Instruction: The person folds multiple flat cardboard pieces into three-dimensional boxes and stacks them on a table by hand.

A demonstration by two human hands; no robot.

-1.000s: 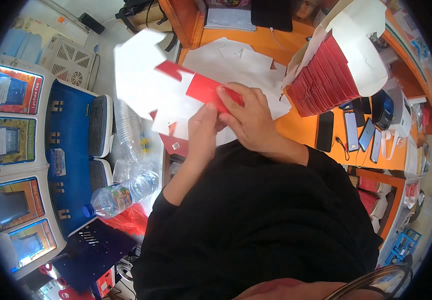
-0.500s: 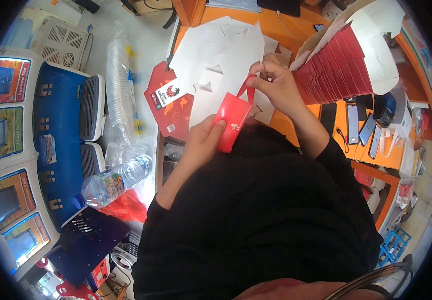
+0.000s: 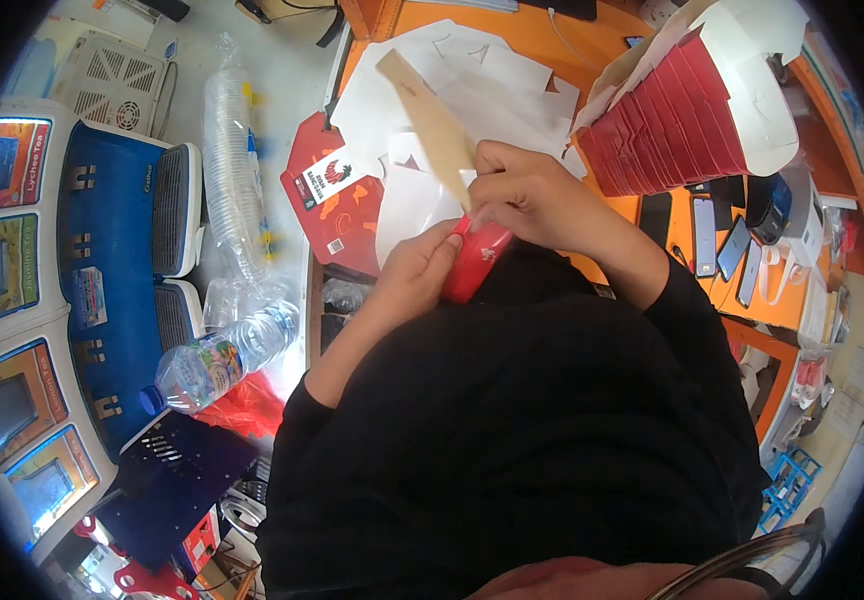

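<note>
L hand [image 3: 417, 268] is closed on red packet [image 3: 474, 266], btwn hands at torso, long axis tilting up-right. Blurred tan strip [image 3: 428, 122] slants up-left from packet top, nearer R hand [image 3: 532, 198]: fingers bent, grip can't tell.

Fisheye looking down from the head

Worn on the person's head, left of a side-by-side pair, the camera faces steeply down over the torso [image 3: 512, 420], which fills the lower middle. The hands [image 3: 532, 195] are close, just above centre; the desk [image 3: 767, 322] spreads beyond and right, a dispenser [image 3: 102, 215] stands left. Straight edges bend toward the dark round rim.
</note>
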